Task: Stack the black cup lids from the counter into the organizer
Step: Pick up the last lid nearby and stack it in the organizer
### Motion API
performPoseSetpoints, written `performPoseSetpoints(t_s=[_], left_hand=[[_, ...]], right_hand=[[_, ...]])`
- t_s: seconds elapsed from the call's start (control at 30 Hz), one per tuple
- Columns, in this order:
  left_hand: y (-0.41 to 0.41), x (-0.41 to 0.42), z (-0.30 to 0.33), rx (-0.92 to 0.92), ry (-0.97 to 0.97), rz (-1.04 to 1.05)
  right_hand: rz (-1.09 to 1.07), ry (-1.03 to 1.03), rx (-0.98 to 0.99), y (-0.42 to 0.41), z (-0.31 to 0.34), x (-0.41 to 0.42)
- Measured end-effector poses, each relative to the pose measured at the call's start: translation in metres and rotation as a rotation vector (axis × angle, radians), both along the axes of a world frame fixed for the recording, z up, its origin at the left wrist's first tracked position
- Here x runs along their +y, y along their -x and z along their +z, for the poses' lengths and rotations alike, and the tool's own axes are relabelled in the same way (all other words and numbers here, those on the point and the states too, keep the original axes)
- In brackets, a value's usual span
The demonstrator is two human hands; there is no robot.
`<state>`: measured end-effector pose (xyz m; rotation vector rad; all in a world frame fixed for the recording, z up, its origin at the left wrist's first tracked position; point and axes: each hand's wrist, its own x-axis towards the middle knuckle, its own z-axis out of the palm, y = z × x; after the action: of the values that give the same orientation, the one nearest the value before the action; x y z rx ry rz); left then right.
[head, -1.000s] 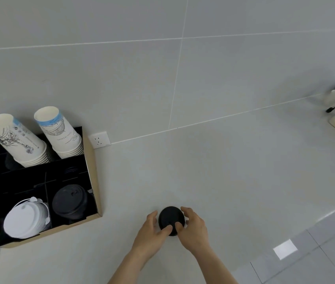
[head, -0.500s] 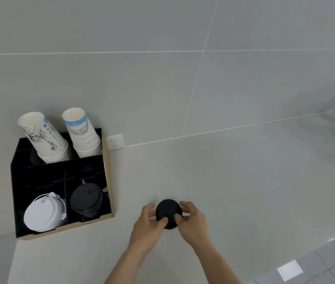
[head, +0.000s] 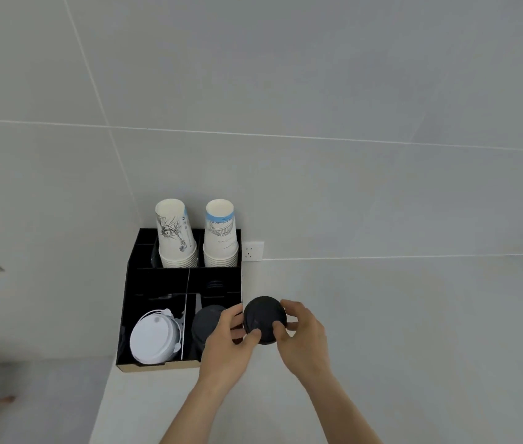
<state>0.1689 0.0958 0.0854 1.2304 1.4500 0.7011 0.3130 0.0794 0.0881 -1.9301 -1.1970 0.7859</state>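
1. Tabletop [head: 381, 315] was bare as far as the view reached; no other loose black lids showed on it, so the held batch looked like the last, though the frame edges cut off part of the surface
2. Organizer [head: 125, 315] sat at the tabletop's left end against the wall, two stacks of paper cups [head: 176, 241] in its back compartments, white lids [head: 154, 339] in the front-left compartment
3. Front-right compartment already held a stack of black lids [head: 205, 322], so part of the job looked done
4. Held black lids [head: 264, 318] were in the air just right of the organizer's right wall, not yet over their compartment; could not tell if it was one lid or a short stack
5. Left hand [head: 228, 344] gripped the left rim, fingers clenched on it, and overlapped the front-right compartment
6. Right hand [head: 301, 338] gripped the right rim, thumb pressed on the lid's face
7. Left to do, by my read: shift left, lower onto the black stack, let go
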Motion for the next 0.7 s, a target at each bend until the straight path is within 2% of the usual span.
performPoseSetpoints(t_s=[0.2,0.37,0.7], left_hand=[[0.041,0.015,0.001,0.019,-0.023,0.092],[0.066,0.026,-0.006,0.103,-0.047,0.118],[0.084,0.038,-0.028,0.293,-0.098,0.065]], right_hand=[[0.092,-0.028,-0.03,0.042,0.001,0.024],[0.118,-0.005,-0.046,0.067,-0.008,0.038],[0.133,0.047,-0.132,0.09,-0.031,0.05]])
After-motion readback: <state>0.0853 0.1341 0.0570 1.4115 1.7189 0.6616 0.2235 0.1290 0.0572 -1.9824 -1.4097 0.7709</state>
